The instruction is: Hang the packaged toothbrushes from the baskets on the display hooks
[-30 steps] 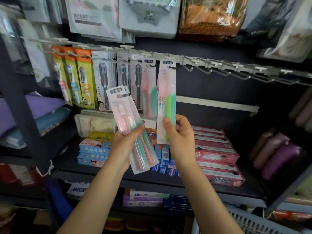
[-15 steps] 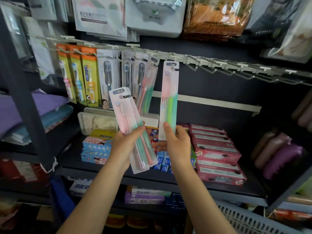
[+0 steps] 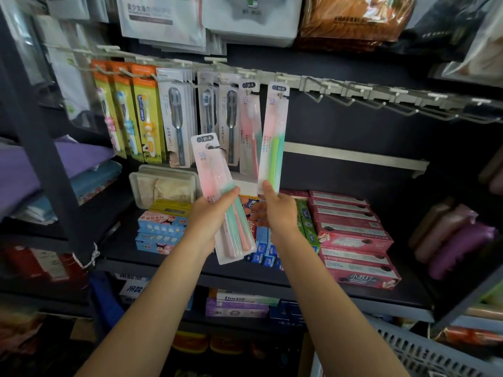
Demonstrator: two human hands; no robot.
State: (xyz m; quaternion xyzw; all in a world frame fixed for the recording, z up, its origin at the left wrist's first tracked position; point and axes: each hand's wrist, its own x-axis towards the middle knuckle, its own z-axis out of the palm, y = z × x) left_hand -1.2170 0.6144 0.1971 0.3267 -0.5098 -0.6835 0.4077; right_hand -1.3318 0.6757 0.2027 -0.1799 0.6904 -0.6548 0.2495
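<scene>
1. The left hand (image 3: 211,217) grips a tilted stack of toothbrush packs (image 3: 221,202), thumb curled over the front.
2. The right hand (image 3: 277,210) pinches the bottom edge of a single pink-and-green pack (image 3: 273,137), held upright.
3. That pack's top reaches the hook rail (image 3: 353,87), beside hanging packs (image 3: 249,126).

You see glossy clear plastic on the toothbrush packs (image 3: 273,137), matt pale metal on the hook rail (image 3: 353,89), and glossy printed card on the toothpaste boxes (image 3: 353,240) at right.
</scene>
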